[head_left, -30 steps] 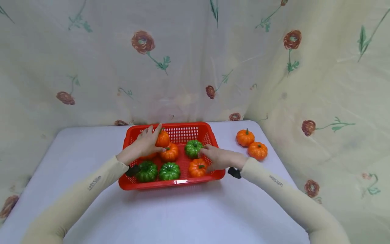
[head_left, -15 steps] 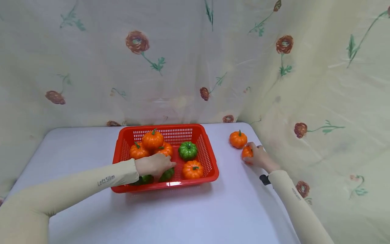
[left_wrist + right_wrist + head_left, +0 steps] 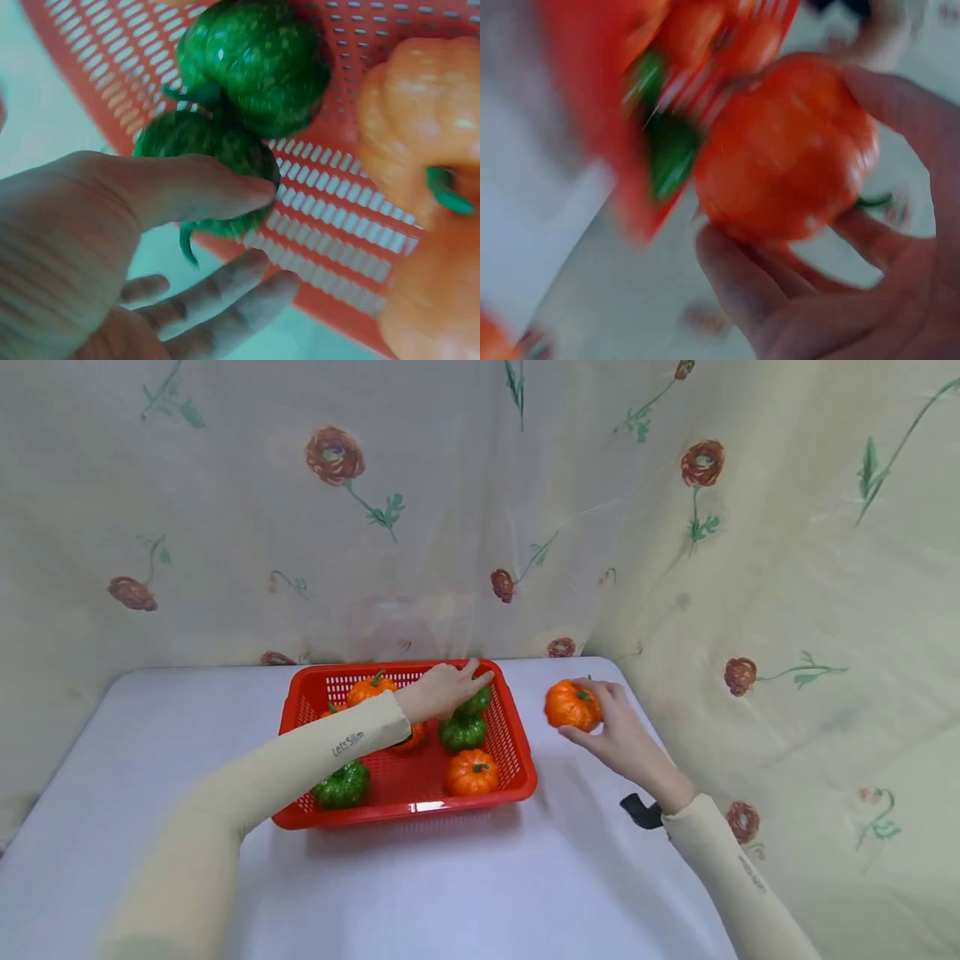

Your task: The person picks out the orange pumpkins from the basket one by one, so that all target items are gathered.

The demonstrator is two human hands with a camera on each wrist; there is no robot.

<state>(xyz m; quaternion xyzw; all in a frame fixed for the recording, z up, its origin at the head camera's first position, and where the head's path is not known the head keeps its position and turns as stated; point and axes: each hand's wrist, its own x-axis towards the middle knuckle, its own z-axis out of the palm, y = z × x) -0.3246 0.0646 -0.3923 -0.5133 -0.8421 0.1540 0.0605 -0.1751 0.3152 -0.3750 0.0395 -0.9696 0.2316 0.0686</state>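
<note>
My left hand (image 3: 441,689) is over the back right corner of the red plastic basket (image 3: 420,808). Right under it a small green pumpkin (image 3: 476,702) leans on another green pumpkin (image 3: 462,734). In the left wrist view the thumb lies across the upper green pumpkin (image 3: 157,139), while the other fingers stretch out apart from it. To the right of the basket, my right hand (image 3: 630,745) grips an orange pumpkin (image 3: 572,707) above the table, its stem pointing toward the palm in the right wrist view. A second orange pumpkin, mostly hidden, sits behind it.
Inside the basket, an orange pumpkin (image 3: 472,773) sits at front right and a green pumpkin (image 3: 342,786) at front left. Several orange pumpkins (image 3: 371,688) are heaped at back left, partly behind the left sleeve. A flowered curtain (image 3: 420,527) borders the white table (image 3: 420,893).
My left hand has carried a green pumpkin from the basket's front to its back right corner. My right hand left the basket, took hold of an orange pumpkin and lifted it leftward.
</note>
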